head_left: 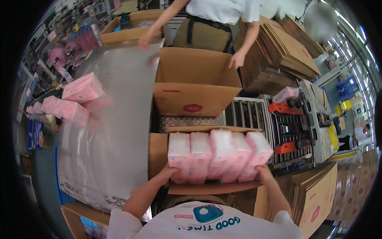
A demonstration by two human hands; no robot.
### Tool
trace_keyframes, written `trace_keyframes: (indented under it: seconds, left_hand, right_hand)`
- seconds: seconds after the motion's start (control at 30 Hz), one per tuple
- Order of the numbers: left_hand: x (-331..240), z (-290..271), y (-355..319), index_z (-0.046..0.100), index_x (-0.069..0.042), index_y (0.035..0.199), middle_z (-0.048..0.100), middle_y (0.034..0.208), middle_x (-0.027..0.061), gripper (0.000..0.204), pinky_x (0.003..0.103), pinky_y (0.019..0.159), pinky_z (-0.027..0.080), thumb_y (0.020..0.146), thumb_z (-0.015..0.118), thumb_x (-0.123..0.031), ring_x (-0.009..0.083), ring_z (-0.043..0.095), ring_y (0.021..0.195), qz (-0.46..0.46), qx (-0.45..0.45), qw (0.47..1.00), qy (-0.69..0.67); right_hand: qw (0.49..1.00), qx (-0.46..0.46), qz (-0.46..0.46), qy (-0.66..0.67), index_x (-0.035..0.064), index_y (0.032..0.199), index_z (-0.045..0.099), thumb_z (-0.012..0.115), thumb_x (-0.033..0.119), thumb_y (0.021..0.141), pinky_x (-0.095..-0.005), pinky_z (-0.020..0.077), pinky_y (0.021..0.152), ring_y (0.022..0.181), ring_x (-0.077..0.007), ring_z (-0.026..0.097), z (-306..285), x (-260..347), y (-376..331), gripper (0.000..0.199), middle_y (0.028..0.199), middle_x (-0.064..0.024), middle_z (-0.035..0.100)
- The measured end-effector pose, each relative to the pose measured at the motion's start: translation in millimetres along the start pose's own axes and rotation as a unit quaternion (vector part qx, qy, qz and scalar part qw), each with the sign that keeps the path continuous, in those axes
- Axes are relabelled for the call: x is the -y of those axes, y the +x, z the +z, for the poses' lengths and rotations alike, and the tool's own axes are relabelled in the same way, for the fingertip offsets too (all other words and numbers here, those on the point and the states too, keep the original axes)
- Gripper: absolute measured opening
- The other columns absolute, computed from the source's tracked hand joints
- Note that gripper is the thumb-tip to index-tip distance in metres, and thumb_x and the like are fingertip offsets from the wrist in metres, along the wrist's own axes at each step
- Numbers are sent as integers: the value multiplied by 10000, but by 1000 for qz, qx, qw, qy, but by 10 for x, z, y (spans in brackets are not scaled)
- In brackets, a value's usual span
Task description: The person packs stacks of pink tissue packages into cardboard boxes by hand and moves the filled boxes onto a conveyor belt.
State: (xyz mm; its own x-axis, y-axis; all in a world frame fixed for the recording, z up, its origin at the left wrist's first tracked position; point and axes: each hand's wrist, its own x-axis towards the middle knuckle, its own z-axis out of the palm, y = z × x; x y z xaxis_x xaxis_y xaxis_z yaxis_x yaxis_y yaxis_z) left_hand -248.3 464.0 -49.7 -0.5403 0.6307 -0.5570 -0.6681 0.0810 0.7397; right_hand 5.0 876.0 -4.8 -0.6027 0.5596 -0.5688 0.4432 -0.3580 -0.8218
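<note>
Clamping the packs (217,156) endwise, left hand (170,173) and right hand (263,171) held the row crosswise over the box (158,153).

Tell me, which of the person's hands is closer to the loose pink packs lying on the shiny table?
Left. The left hand presses the near-left end of the held row of pink packs, on the side toward the loose pink packs. The right hand grips the row's far end, farther away.

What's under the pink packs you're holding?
An open cardboard box sits under the row of pink packs squeezed between the left hand and right hand. The packs hide its inside.
</note>
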Motion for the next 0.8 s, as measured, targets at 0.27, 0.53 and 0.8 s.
trace_keyframes:
  seconds: [0.27, 0.53, 0.8]
  left_hand:
    - [-322, 334, -24, 277, -66, 1376, 408, 1276, 183, 689, 410, 901, 416, 775, 592, -186, 263, 437, 1161, 265, -145, 923, 240]
    - [-677, 746, 514, 316, -92, 1368, 346, 1383, 119, 816, 672, 929, 218, 710, 630, -458, 316, 282, 1291, 247, -142, 615, 735]
    - [-553, 608, 1238, 187, -82, 1429, 179, 1493, 114, 958, 626, 1036, 114, 726, 565, -612, 273, 133, 1385, 20, -48, 665, 745]
  right_hand:
    - [907, -87, -258, -323, 19, 1353, 297, 653, 109, 715, -358, 331, 1014, 1236, -310, 384, 538, 614, -76, 736, 1310, -172, 406]
    - [775, -5, -141, -616, 78, 1368, 315, 616, 689, 633, -753, 121, 922, 1375, -323, 105, 1576, 859, 638, 1002, 1474, -129, 179]
    - [720, -36, -48, -691, 87, 1412, 241, 560, 648, 714, -727, 139, 951, 1378, -304, 143, 1785, 467, 1166, 951, 1487, -122, 187]
